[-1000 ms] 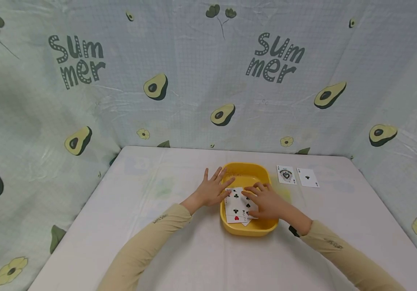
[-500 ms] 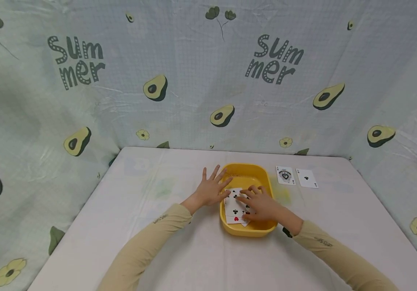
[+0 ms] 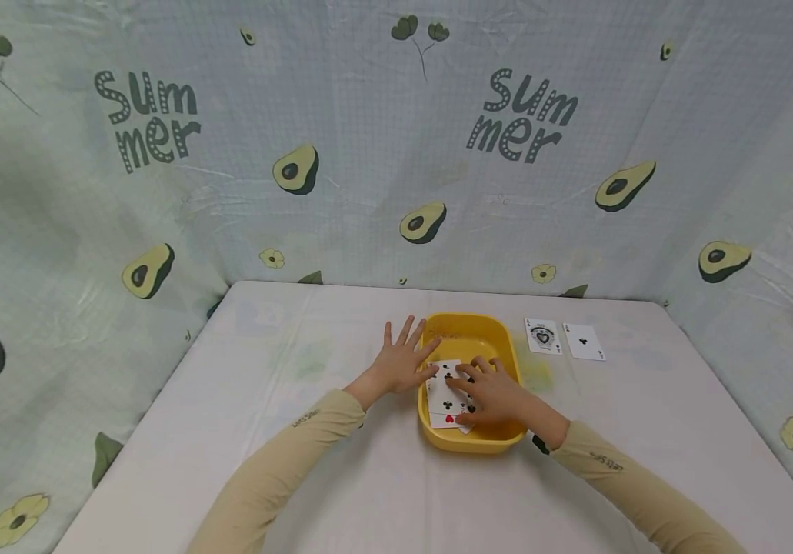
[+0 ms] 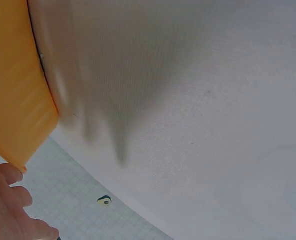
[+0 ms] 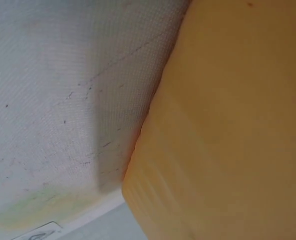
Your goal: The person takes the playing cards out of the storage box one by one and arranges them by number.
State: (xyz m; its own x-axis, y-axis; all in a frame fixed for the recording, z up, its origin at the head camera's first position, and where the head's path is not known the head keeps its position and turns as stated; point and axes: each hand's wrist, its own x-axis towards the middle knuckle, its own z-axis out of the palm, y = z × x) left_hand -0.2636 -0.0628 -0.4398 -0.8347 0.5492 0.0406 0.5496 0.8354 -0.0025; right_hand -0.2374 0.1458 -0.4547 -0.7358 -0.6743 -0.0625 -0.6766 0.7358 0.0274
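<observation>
With fingers spread, my left hand [image 3: 398,366] lies at the left rim of the yellow tub [image 3: 468,445]; my right hand [image 3: 498,397] arches over the playing cards [image 3: 443,399] inside, whether pinching one I cannot tell

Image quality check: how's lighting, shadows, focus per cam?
Head: even light, soft arm shadows on the white table; rightmost card's club legible, corner marks tiny. Left wrist: dim, blurry-edged, finger-like shadow beside the yellow tray. Right wrist: dim, tray wall soft, shadow band alongside it.
</observation>
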